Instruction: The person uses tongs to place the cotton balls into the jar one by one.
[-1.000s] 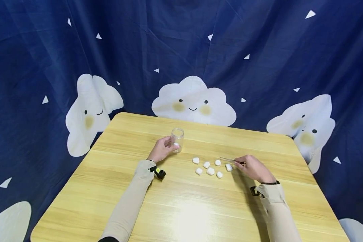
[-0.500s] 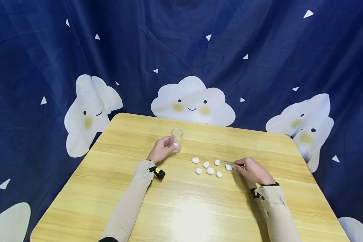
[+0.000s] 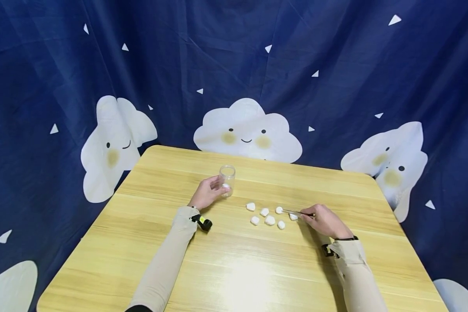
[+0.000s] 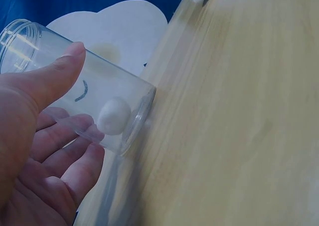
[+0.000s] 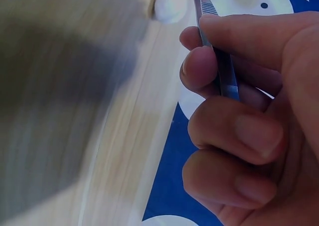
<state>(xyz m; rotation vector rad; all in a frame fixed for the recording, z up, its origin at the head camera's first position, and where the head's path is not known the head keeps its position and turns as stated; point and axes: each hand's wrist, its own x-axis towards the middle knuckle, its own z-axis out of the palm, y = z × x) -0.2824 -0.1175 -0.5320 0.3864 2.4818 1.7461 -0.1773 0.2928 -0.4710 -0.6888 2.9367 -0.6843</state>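
Note:
My left hand (image 3: pixel 215 189) grips a clear open jar (image 3: pixel 227 174) that stands on the wooden table (image 3: pixel 234 268); one cotton ball (image 3: pixel 225 186) lies inside. The left wrist view shows my thumb (image 4: pixel 60 69) and fingers wrapped round the jar (image 4: pixel 99 86), with the cotton ball (image 4: pixel 113 116) at its bottom. My right hand (image 3: pixel 306 215) pinches metal tweezers (image 3: pixel 294 212) whose tips reach a loose cotton ball (image 3: pixel 279 210). Several more cotton balls (image 3: pixel 270 220) lie just left of that hand. In the right wrist view the tweezers (image 5: pixel 214 41) point at a cotton ball (image 5: pixel 169 4).
A dark blue curtain with white clouds (image 3: pixel 247 134) hangs behind and around the table. Small cameras sit on both wrists (image 3: pixel 203 222). Bare tabletop stretches in front of the hands, towards me.
My right hand has lowered slightly and brought the tweezer tips leftward down to the cotton ball. My left hand and the jar have stayed put.

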